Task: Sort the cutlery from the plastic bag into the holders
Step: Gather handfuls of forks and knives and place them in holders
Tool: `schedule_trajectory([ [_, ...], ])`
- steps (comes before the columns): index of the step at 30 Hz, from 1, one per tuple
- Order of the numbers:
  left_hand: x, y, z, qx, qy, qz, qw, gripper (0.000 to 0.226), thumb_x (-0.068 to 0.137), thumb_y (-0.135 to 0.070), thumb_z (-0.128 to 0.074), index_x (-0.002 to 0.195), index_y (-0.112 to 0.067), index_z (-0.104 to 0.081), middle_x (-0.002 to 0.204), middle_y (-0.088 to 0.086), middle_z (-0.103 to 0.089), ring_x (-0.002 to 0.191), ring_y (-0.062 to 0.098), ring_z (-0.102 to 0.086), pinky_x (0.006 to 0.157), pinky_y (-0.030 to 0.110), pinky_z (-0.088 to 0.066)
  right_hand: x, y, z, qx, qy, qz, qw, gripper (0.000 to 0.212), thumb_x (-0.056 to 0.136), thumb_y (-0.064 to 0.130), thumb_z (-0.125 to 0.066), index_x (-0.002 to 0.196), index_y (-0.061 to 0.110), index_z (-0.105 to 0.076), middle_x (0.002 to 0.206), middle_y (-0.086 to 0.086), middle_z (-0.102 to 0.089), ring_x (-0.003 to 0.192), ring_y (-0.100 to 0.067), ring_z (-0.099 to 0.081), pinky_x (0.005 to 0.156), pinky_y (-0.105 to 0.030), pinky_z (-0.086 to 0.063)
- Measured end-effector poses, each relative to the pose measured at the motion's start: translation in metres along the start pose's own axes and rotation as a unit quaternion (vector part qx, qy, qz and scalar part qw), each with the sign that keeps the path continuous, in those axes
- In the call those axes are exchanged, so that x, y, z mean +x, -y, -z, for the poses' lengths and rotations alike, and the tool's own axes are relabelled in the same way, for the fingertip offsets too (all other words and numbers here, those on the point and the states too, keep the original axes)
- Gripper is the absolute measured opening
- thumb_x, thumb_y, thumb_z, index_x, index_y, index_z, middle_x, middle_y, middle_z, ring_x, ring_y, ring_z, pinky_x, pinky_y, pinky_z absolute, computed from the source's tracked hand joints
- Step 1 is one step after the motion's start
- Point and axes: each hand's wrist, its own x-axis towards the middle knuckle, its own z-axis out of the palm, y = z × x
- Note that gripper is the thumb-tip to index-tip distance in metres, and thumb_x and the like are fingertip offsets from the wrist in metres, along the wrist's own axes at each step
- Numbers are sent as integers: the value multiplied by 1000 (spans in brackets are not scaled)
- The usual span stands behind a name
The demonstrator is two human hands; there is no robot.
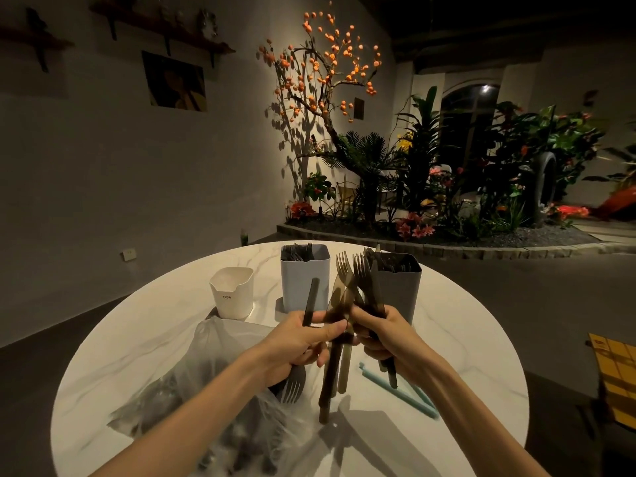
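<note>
Plastic bag [220, 390] nearest — both hands grip cutlery: left [296, 342] forks, right [385, 339] more

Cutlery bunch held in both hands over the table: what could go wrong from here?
1. Both hands, left hand and right hand, grip one mixed bunch of forks and knives, so pulling a piece free may drop others.
2. The grey holder looks nearly full, so more pieces may jam or tip it.
3. The plastic bag lies open near the table's edge, so its cutlery could slide off.
</note>
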Motion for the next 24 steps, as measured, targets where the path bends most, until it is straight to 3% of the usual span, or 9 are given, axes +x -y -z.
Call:
schedule_trajectory([
  [6,10,6,0,-7,-44,-52,998,25,94,-24,-66,115,-12,-72,104,14,-77,48,9,-57,50,19,-43,3,-6,-7,52,14,-26,998,56,98,52,-50,57,16,-53,58,-1,-35,48,-12,-23,47,-22,-19],
  [15,11,13,-7,-13,-120,-16,993,26,94,-29,-69,112,-10,-70,99,18,-76,48,11,-56,48,19,-38,4,-16,-8,54,-57,1,997,33,93,32,-67,68,11,-58,56,-3,-39,44,-10,-33,43,-19,-28],
  [21,7,12,-6,-12,-85,-3,996,23,97,-28,-65,104,-8,-72,97,13,-77,50,11,-57,43,14,-36,9,-16,-6,22,-44,3,999,25,93,29,-69,90,4,-67,57,-4,-40,45,-10,-33,43,-20,-28],
  [24,7,9,-3,10,-70,6,998,23,99,-25,-63,107,-6,-71,84,7,-76,47,7,-55,43,14,-35,8,-14,-3,19,-16,-19,1000,26,89,32,-71,83,7,-68,57,-4,-39,45,-11,-32,44,-20,-27],
])
